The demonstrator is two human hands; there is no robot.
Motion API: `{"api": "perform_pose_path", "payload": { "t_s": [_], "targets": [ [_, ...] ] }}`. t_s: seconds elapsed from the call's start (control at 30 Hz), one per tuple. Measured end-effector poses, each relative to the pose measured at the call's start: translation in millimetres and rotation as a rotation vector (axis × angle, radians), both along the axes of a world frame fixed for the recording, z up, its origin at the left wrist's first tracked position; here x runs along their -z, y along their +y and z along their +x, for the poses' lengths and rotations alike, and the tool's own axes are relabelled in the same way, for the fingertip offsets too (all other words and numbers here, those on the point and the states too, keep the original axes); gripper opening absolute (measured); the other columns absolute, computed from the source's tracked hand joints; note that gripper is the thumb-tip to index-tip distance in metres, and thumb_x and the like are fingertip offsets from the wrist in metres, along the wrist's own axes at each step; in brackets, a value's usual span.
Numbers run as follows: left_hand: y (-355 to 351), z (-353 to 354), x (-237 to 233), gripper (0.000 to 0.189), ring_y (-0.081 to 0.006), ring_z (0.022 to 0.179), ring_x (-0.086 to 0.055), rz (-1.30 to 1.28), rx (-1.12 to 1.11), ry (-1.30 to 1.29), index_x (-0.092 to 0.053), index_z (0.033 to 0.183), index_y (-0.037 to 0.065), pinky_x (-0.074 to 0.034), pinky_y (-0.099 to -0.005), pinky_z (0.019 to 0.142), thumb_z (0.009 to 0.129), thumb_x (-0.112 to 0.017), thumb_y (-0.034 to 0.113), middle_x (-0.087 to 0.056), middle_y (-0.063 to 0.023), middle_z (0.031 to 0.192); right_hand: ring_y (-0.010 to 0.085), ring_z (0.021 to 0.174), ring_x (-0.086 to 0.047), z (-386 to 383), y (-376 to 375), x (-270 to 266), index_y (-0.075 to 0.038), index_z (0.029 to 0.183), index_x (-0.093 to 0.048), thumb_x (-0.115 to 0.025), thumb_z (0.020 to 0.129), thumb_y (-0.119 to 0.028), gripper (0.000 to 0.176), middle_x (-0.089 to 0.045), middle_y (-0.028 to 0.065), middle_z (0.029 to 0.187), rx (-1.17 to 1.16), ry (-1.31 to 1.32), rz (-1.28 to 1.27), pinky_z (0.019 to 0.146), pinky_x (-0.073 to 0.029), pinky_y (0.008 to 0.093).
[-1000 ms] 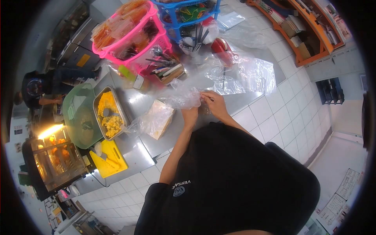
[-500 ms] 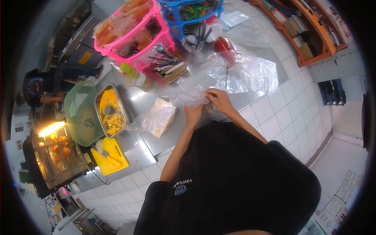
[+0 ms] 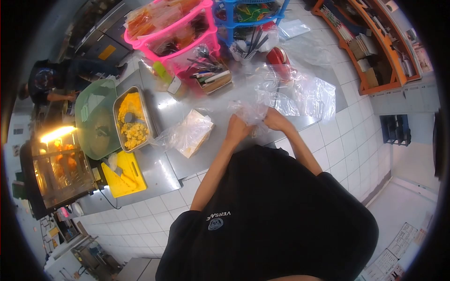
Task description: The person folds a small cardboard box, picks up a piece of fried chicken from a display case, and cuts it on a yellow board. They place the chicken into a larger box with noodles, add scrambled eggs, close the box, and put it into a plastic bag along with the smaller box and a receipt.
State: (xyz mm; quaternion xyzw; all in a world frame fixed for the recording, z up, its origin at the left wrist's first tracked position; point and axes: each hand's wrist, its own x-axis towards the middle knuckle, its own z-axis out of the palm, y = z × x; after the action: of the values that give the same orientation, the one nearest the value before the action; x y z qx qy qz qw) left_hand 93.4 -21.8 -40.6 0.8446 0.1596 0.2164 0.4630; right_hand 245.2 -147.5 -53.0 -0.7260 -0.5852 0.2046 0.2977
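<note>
Between my two hands, over the front edge of the metal table, is a crumpled clear plastic bag (image 3: 251, 113). My left hand (image 3: 238, 129) has its fingers closed on the bag's left side. On the right side, my right hand (image 3: 276, 119) pinches the same plastic. To the left lies a whitish block or box (image 3: 199, 133) partly covered by clear plastic. More clear plastic sheets (image 3: 304, 93) are spread beyond my right hand. What the bag contains, if anything, cannot be made out.
A metal tray of yellow food (image 3: 132, 122), a green lid (image 3: 96, 122) and a yellow board (image 3: 123, 175) are at left. Pink (image 3: 174, 44) and blue (image 3: 248, 21) baskets and a pen box (image 3: 213, 80) stand behind. Another person (image 3: 58, 77) is at upper left.
My hands have moved apart, with the plastic now stretched between them. The bag has shifted to the right, away from the whitish block. The camera view has also turned slightly.
</note>
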Motion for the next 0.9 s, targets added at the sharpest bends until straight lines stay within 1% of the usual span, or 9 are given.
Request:
{"api": "perform_pose_path", "payload": {
  "t_s": [0.1, 0.2, 0.3, 0.37, 0.5, 0.6, 0.7, 0.83, 0.9],
  "targets": [
    [5, -6, -7, 0.049, -0.0406, 0.104, -0.062, -0.102, 0.030, 0.092, -0.061, 0.122, 0.004, -0.050, -0.0445, 0.090, 0.078, -0.073, 0.019, -0.067, -0.0202, 0.110, 0.0351, 0.088, -0.067, 21, 8, -22, -0.004, 0.127, -0.051, -0.057, 0.089, -0.010, 0.039, -0.065, 0.0161, 0.101, 0.176, -0.002, -0.232, 0.081, -0.052, 0.0448],
    [13, -26, -55, 0.072, -0.0404, 0.116, -0.057, -0.261, 0.053, 0.374, -0.047, 0.138, 0.003, -0.045, -0.0449, 0.098, 0.075, -0.077, 0.021, -0.061, -0.0223, 0.124, 0.0409, 0.102, -0.062, 19, 0, -97, -0.005, 0.131, -0.050, -0.062, 0.087, -0.016, 0.047, -0.064, 0.0193, 0.107, 0.302, 0.549, -0.335, 0.090, -0.048, 0.0468],
    [12, -74, -109, 0.096, -0.0394, 0.137, -0.040, 0.140, -0.115, 0.308, -0.031, 0.150, 0.002, -0.033, -0.0499, 0.111, 0.073, -0.082, 0.027, -0.047, -0.0232, 0.144, 0.0371, 0.099, -0.060, -17, -4, -98, -0.002, 0.126, -0.057, -0.061, 0.086, -0.012, 0.041, -0.059, 0.0209, 0.107, 0.195, 0.223, -0.165, 0.088, -0.049, 0.0396],
    [27, -104, -124, 0.099, -0.0389, 0.144, -0.029, 0.306, -0.425, 0.275, -0.030, 0.152, 0.004, -0.023, -0.0547, 0.116, 0.073, -0.083, 0.031, -0.039, -0.0201, 0.151, 0.0371, 0.106, -0.059, -32, 15, -97, -0.002, 0.128, -0.055, -0.064, 0.086, -0.015, 0.045, -0.061, 0.0199, 0.110, 0.206, 0.124, -0.232, 0.091, -0.047, 0.0422],
    [48, -146, -127, 0.081, -0.0376, 0.141, -0.035, 0.639, -1.055, 0.711, -0.035, 0.149, 0.006, -0.027, -0.0497, 0.115, 0.083, -0.076, 0.029, -0.043, -0.0207, 0.147, 0.0377, 0.108, -0.058, -17, 43, -39, 0.000, 0.130, -0.055, -0.065, 0.086, -0.015, 0.047, -0.061, 0.0208, 0.111, 0.156, 0.203, -0.214, 0.095, -0.046, 0.0421],
    [61, -172, -83, 0.058, -0.0350, 0.132, -0.049, 0.056, -0.962, 0.338, -0.049, 0.141, 0.005, -0.036, -0.0419, 0.109, 0.091, -0.068, 0.028, -0.056, -0.0224, 0.134, 0.0390, 0.111, -0.058, -2, 19, -71, 0.003, 0.125, -0.057, -0.061, 0.087, -0.012, 0.040, -0.061, 0.0226, 0.117, 0.116, 0.393, 0.178, 0.097, -0.045, 0.0412],
    [52, -169, -57, 0.042, -0.0340, 0.116, -0.061, -0.049, -0.953, 0.300, -0.060, 0.127, 0.000, -0.043, -0.0388, 0.100, 0.096, -0.061, 0.029, -0.065, -0.0236, 0.117, 0.0394, 0.114, -0.057, 23, -43, -86, 0.003, 0.124, -0.057, -0.058, 0.089, -0.012, 0.038, -0.060, 0.0235, 0.124, 0.256, 0.435, 0.153, 0.100, -0.044, 0.0404],
    [36, -141, -51, 0.038, -0.0379, 0.098, -0.064, 0.209, -1.060, 0.167, -0.065, 0.109, -0.005, -0.047, -0.0450, 0.087, 0.099, -0.057, 0.031, -0.068, -0.0254, 0.105, 0.0391, 0.120, -0.054, 63, -148, -111, 0.003, 0.128, -0.054, -0.056, 0.090, -0.012, 0.041, -0.058, 0.0246, 0.129, 0.307, 0.511, 0.179, 0.104, -0.041, 0.0411],
    [5, -108, -70, 0.043, -0.0430, 0.099, -0.062, 0.275, -1.146, 0.169, -0.064, 0.113, -0.005, -0.046, -0.0464, 0.088, 0.100, -0.055, 0.034, -0.067, -0.0271, 0.105, 0.0389, 0.121, -0.053, 83, -209, -120, 0.004, 0.127, -0.054, -0.053, 0.088, -0.009, 0.041, -0.058, 0.0253, 0.128, 0.377, 0.408, 0.206, 0.106, -0.040, 0.0421]
  ]
}}
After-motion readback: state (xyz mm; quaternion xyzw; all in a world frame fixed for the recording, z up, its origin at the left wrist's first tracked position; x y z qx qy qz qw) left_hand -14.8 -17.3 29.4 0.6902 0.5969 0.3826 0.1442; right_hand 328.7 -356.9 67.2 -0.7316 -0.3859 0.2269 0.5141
